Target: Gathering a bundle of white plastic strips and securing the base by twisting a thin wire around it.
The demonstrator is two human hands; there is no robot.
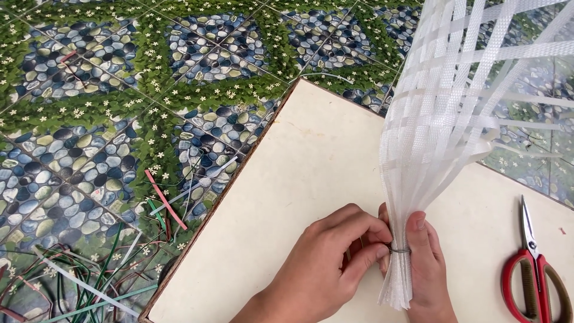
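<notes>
Head view looks down on my two hands meeting over the cream board (287,197), which I take as the landmark for everything else. My right hand (426,263) is wrapped tight around a bundle of white plastic strips (412,179), thumb pressed on its front, low over the board's near side. Above my fist the strips fan out and cross one another, rising past the board's far right edge. Below my fist the short cut ends hang down toward the board's near edge. A thin wire band (399,250) circles the bundle right at my thumb. My left hand (326,263) comes in from the near side of the board, its fingertips pinched together on that band, touching the bundle and my right hand. Red-handled scissors (534,275) lie flat on the board's right part, blades together and pointing away from me, apart from both hands. Off the board's left edge, on the pebble-and-leaf patterned floor (89,90), lie loose offcuts (107,263) in green, pink and white.
</notes>
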